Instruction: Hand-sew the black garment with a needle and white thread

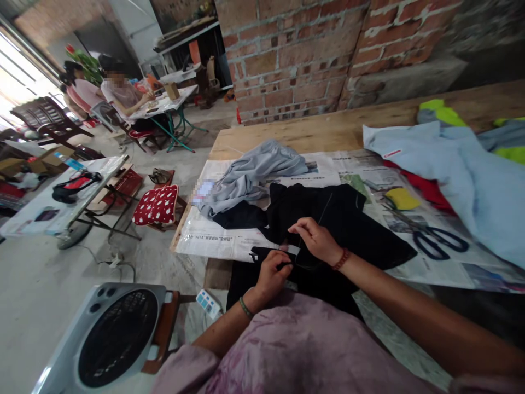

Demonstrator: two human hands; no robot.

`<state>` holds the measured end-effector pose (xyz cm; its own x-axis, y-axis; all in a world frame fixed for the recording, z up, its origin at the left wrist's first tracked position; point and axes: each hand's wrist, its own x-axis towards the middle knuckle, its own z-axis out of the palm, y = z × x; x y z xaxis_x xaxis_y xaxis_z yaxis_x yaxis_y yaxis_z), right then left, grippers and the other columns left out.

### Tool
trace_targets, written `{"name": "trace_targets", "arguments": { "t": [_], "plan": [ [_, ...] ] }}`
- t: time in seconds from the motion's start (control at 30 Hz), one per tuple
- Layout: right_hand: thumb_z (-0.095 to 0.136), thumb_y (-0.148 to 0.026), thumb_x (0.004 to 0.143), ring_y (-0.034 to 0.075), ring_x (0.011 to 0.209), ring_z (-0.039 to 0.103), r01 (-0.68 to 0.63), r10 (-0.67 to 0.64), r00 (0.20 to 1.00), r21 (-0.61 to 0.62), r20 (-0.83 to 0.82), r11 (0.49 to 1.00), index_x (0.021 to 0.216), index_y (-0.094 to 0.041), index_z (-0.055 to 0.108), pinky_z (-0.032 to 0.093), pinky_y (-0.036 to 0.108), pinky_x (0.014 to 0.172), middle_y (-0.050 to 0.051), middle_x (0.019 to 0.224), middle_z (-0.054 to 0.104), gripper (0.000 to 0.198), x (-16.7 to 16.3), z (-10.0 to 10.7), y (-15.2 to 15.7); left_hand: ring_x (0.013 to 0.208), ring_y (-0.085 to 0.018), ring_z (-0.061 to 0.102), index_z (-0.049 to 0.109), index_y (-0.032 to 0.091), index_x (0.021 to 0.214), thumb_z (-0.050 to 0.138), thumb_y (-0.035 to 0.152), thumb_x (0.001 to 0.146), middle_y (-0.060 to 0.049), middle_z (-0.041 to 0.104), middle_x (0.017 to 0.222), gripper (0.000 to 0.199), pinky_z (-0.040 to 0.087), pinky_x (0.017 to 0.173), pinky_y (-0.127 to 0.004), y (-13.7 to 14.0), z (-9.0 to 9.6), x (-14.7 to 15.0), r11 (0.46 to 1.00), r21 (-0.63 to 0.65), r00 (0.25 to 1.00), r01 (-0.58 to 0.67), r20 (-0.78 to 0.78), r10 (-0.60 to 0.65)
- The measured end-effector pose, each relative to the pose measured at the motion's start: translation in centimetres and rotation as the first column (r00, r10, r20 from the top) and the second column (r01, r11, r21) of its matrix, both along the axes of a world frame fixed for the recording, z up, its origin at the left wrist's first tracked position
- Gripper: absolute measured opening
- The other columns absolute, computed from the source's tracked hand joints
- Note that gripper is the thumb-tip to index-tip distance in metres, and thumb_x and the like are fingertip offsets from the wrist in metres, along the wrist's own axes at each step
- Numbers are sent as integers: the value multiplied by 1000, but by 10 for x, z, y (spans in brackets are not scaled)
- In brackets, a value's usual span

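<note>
Black cloth (328, 202) lies bunched over the newspaper at the table's near edge, and part of it hangs over my lap. My left hand (273, 273), with a green bracelet at the wrist, is closed on a fold of this black cloth. Just right of it and a little higher is my right hand (315, 241), with a reddish beaded bracelet. Its thumb and fingers are pinched together above the cloth; what they hold is too fine to make out. A thin pale line, possibly thread, shows on the cloth beside the right hand.
A grey garment (262, 164) lies beyond the black cloth. Dark-handled scissors (430, 238), a yellow piece (402, 199) and a light blue garment (459, 169) lie right. A fan (118, 336) and red stool (156, 205) stand left. Two people sit farther back.
</note>
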<state>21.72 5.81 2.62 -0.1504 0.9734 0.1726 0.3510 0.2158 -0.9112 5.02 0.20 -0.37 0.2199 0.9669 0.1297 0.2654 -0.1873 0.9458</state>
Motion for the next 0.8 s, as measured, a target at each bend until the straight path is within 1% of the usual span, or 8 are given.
{"name": "trace_targets", "arguments": {
  "t": [0.1, 0.17, 0.3, 0.37, 0.47, 0.53, 0.7, 0.8],
  "plan": [
    [38, -35, 87, 18, 87, 62, 18, -38, 980, 102, 195, 995, 94, -22, 49, 46, 31, 78, 6, 93, 65, 18, 20, -2, 16, 88, -16, 55, 63, 18, 73, 59, 11, 70, -5, 58, 89, 8, 43, 82, -30, -1, 2, -1, 1000, -5, 1000, 3, 1, -3],
    [38, -32, 86, 20, 93, 60, -15, -50, 943, 191, 329, 981, 96, -22, 51, 45, 34, 83, 8, 99, 64, 19, 36, -4, 27, 88, -16, 55, 63, 17, 73, 59, 11, 70, -5, 58, 90, 8, 43, 81, -30, -1, 3, -2, 1000, -14, 1000, 8, -4, -8],
    [40, -21, 82, 20, 106, 53, -245, 34, 819, 295, 572, 923, 91, -21, 56, 38, 39, 96, 8, 103, 62, 18, 67, -2, 49, 87, -16, 55, 63, 17, 73, 59, 10, 70, -5, 57, 90, 8, 44, 80, -29, -3, 4, -3, 1000, -30, 1000, 2, -17, -3],
    [40, -16, 81, 20, 108, 52, -315, 19, 755, 338, 655, 887, 89, -20, 57, 36, 40, 98, 9, 103, 62, 19, 82, 3, 60, 88, -16, 55, 63, 17, 73, 59, 10, 70, -5, 57, 90, 9, 44, 81, -29, -3, 4, -4, 999, -32, 1000, 3, -14, -4],
    [40, -13, 81, 20, 99, 54, -344, -84, 677, 414, 732, 843, 87, -17, 58, 36, 38, 94, 14, 95, 62, 19, 104, 12, 77, 88, -16, 55, 63, 17, 74, 59, 10, 70, -4, 57, 89, 9, 43, 82, -30, -4, 2, -6, 1000, -18, 1000, 11, -6, -11],
    [42, -11, 81, 19, 92, 55, -349, -149, 617, 438, 773, 828, 84, -15, 59, 37, 36, 89, 14, 86, 62, 18, 122, 17, 88, 88, -16, 55, 64, 17, 75, 59, 10, 70, -5, 57, 89, 10, 44, 82, -30, -4, 1, -8, 1000, -12, 1000, 10, -11, -10],
    [42, -10, 86, 13, 87, 54, -320, -306, 435, 463, 847, 827, 80, -11, 60, 32, 31, 84, 13, 84, 62, 19, 166, 28, 106, 88, -16, 55, 63, 17, 75, 59, 10, 71, -5, 57, 90, 9, 43, 82, -30, -6, -1, -13, 1000, -15, 1000, -3, -8, 3],
    [47, -8, 85, 11, 83, 54, -283, -345, 382, 464, 857, 840, 77, -8, 61, 31, 30, 79, 14, 83, 63, 16, 186, 37, 107, 87, -16, 54, 63, 16, 75, 59, 10, 70, -5, 57, 89, 9, 43, 82, -30, -5, -2, -14, 1000, -17, 1000, -4, -2, 4]
  ]
}}
